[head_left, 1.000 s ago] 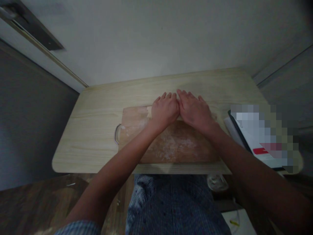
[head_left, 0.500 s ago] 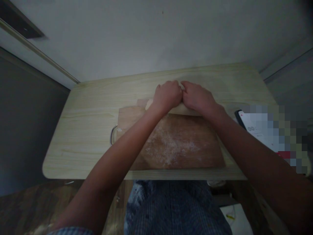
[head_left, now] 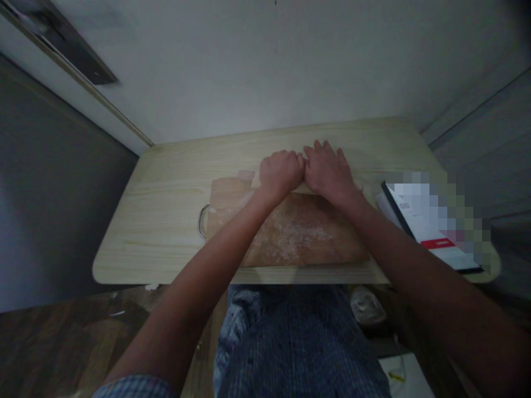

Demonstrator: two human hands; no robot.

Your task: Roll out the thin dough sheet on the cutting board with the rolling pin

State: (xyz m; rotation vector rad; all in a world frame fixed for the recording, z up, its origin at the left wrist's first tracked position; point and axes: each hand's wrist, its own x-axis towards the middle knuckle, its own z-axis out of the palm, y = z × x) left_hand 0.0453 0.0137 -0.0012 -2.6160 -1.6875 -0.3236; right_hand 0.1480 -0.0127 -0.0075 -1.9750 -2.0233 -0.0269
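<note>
A wooden cutting board dusted with white flour lies at the table's front edge. Along its far side is a pale piece of dough, mostly hidden beneath my hands and forearms. My left hand is closed over the dough, knuckles up, its fingertips out of sight. Close against it, my right hand rests palm down on the dough with its fingers stretched forward and slightly apart.
A metal handle sticks out from the board's left end. On the right of the pale wooden table is a partly blurred phone-like device with a lit screen. A wall rises behind the table.
My right hand has gone from curled fingers to fingers stretched forward. My left hand stays closed beside it. The whole view has shifted slightly.
</note>
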